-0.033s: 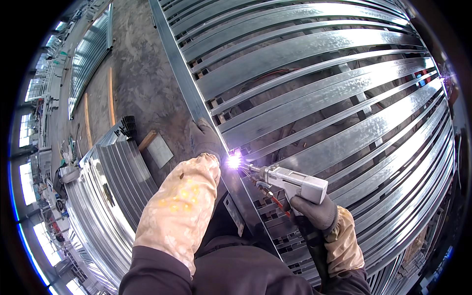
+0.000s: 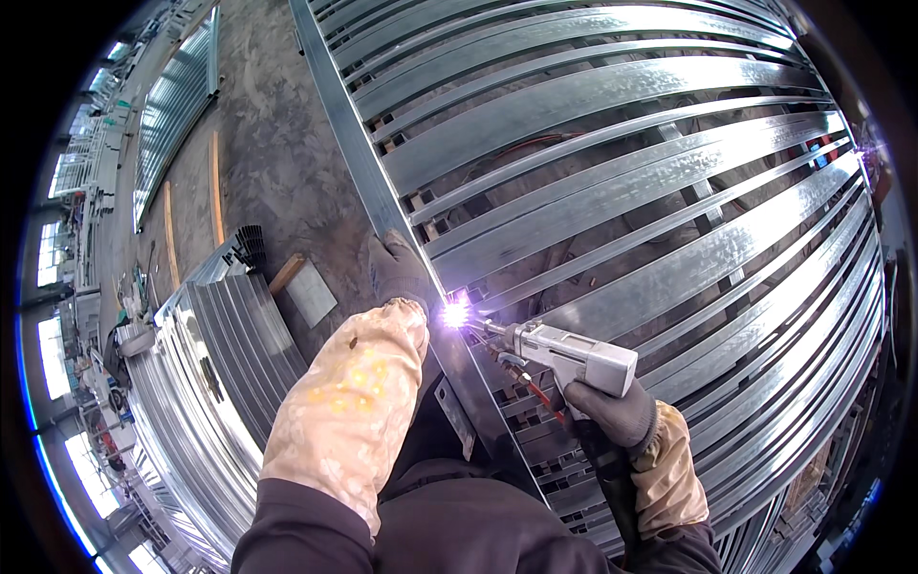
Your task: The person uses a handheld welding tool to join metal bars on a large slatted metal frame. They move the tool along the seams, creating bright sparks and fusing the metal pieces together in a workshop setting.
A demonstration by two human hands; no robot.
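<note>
Right of centre, the right hand grips the welding torch, presumably for aim. The left hand perhaps braces the frame; its grip is unclear.

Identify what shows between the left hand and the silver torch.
Head view: a bright glow at the metal rail, between the left hand and the silver torch.

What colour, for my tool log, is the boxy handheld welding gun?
The boxy handheld welding gun is silver-grey, clearest in the head view.

Wooden strips on grey floor
</note>
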